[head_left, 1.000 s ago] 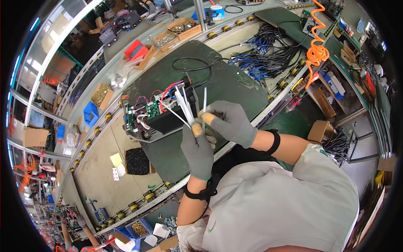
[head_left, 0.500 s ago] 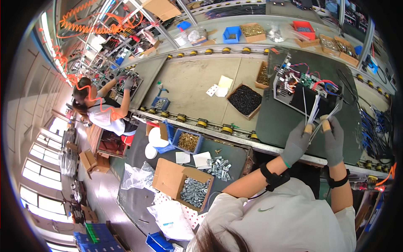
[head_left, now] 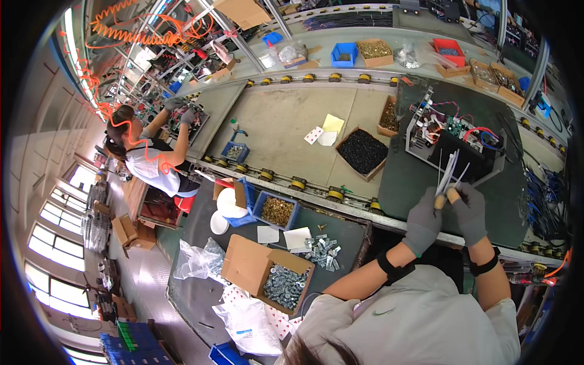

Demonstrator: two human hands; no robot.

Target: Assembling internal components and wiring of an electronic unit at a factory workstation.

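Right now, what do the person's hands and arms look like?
The left hand and right hand wear grey gloves. A black band circles each arm beyond the glove. The pale sleeves are short.

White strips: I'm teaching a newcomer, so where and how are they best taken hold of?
Probably by the lower ends, with the grip coming from the wearer's side. There the white strips bunch together, between the left hand and right hand; their upper ends fan out toward the unit.
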